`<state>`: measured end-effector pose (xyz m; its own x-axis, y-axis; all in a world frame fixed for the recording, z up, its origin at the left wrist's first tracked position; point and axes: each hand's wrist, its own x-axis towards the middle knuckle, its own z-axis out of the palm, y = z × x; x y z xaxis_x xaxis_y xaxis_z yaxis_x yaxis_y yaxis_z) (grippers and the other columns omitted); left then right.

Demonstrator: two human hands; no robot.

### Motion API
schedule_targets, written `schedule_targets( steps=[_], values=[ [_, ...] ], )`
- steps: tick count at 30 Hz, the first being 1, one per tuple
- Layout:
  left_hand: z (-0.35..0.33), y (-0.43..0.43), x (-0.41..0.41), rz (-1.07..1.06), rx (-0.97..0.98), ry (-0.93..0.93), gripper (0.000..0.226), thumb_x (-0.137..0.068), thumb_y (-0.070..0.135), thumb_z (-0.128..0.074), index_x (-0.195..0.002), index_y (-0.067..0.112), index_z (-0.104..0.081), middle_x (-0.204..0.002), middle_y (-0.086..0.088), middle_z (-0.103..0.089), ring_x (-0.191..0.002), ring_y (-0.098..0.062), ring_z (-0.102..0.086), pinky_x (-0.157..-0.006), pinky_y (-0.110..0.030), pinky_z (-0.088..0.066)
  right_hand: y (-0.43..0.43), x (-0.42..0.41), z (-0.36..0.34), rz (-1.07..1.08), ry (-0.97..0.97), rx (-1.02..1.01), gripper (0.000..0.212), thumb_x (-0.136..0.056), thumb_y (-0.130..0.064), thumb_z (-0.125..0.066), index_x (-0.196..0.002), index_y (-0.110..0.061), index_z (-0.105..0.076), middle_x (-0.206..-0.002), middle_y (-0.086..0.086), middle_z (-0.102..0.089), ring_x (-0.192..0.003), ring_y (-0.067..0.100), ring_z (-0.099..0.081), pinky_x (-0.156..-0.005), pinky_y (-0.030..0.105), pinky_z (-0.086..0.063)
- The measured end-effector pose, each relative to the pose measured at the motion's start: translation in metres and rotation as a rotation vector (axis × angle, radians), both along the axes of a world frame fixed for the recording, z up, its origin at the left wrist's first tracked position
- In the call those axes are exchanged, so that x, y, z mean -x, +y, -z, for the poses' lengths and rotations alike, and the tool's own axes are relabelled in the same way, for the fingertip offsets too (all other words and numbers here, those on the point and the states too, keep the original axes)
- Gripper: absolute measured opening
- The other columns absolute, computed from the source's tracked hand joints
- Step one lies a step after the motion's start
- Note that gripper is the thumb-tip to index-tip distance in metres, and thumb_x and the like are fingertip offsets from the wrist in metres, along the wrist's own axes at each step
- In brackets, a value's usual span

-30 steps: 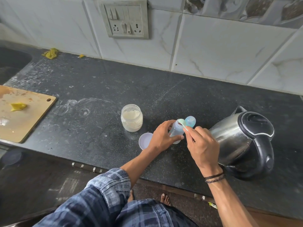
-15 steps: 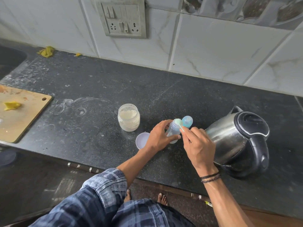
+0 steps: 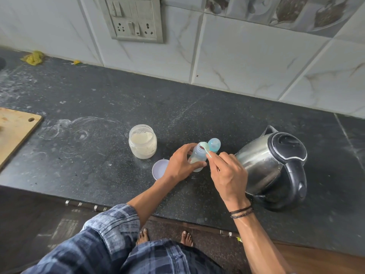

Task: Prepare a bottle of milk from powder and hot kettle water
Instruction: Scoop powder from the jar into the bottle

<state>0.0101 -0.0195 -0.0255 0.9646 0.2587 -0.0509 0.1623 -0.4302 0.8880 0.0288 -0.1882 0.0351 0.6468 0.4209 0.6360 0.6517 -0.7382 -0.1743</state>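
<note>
A small clear baby bottle (image 3: 197, 155) stands open on the dark counter, with some pale powder at its bottom. My left hand (image 3: 180, 163) grips its body. My right hand (image 3: 227, 175) pinches a pale green spoon (image 3: 205, 148), whose bowl lies at the bottle's mouth. The bottle's blue cap (image 3: 214, 144) stands just behind. An open glass jar of milk powder (image 3: 142, 141) sits to the left, its white lid (image 3: 160, 169) lying by my left wrist. A steel kettle (image 3: 274, 165) with a black lid and handle stands to the right.
A wooden cutting board (image 3: 15, 133) lies at the counter's left edge. A switch and socket plate (image 3: 134, 18) is on the tiled wall. Yellow scraps (image 3: 33, 57) lie at the back left. The counter's front edge (image 3: 98, 202) runs above my bare feet.
The spoon's bowl has stayed at the bottle's mouth, tilting slightly. Both hands keep their hold. The camera has shifted a little to the right.
</note>
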Motion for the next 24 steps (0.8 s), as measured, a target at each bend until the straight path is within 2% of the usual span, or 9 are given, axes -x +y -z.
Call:
schedule_targets(
  steps=[2,6,11,18,24],
  values=[
    [0.0001,0.0005,0.0002,0.004,-0.004,-0.002,0.067,-0.081,0.041,-0.088,-0.138,0.024,-0.058,-0.129,0.008,-0.065,-0.11,-0.008,-0.058,-0.087,-0.015,-0.044,0.0003,0.0009,-0.0002,0.003,0.005,0.003,0.019,-0.086,-0.006,-0.084,-0.104,-0.012,-0.082,-0.067,0.0,-0.059,-0.055,0.021,-0.048,-0.045,0.029,-0.038],
    [-0.0001,0.0013,-0.0002,0.016,-0.008,-0.002,0.066,-0.082,0.04,-0.088,-0.138,0.024,-0.057,-0.13,0.007,-0.064,-0.11,-0.009,-0.058,-0.09,-0.017,-0.046,0.0003,0.0012,0.0002,-0.008,0.011,0.008,0.016,-0.089,-0.009,-0.082,-0.105,-0.011,-0.082,-0.066,0.001,-0.058,-0.055,0.021,-0.047,-0.044,0.029,-0.037],
    [0.0004,0.003,-0.0015,0.025,-0.017,0.002,0.067,-0.082,0.041,-0.088,-0.139,0.023,-0.057,-0.132,0.006,-0.064,-0.111,-0.008,-0.057,-0.083,-0.007,-0.039,0.0006,0.0029,-0.0016,0.01,0.007,0.016,0.013,-0.091,-0.01,-0.081,-0.104,-0.012,-0.082,-0.063,0.0,-0.057,-0.054,0.021,-0.047,-0.044,0.029,-0.038],
    [0.0014,0.0025,-0.0035,0.032,-0.025,-0.003,0.066,-0.082,0.039,-0.088,-0.139,0.023,-0.058,-0.132,0.006,-0.065,-0.114,-0.01,-0.058,-0.084,-0.007,-0.039,0.0016,0.0047,-0.0034,0.028,0.037,0.018,0.016,-0.088,-0.008,-0.083,-0.104,-0.011,-0.082,-0.063,0.002,-0.057,-0.053,0.023,-0.051,-0.041,0.032,-0.042],
    [0.0007,0.0035,-0.002,0.045,-0.023,-0.011,0.064,-0.082,0.04,-0.088,-0.137,0.023,-0.06,-0.13,0.007,-0.066,-0.113,-0.009,-0.059,-0.083,-0.006,-0.038,0.0026,0.0051,-0.0035,0.039,0.027,-0.003,0.011,-0.092,-0.013,-0.075,-0.101,-0.013,-0.083,-0.061,0.001,-0.053,-0.051,0.022,-0.048,-0.041,0.032,-0.039]
  ],
)
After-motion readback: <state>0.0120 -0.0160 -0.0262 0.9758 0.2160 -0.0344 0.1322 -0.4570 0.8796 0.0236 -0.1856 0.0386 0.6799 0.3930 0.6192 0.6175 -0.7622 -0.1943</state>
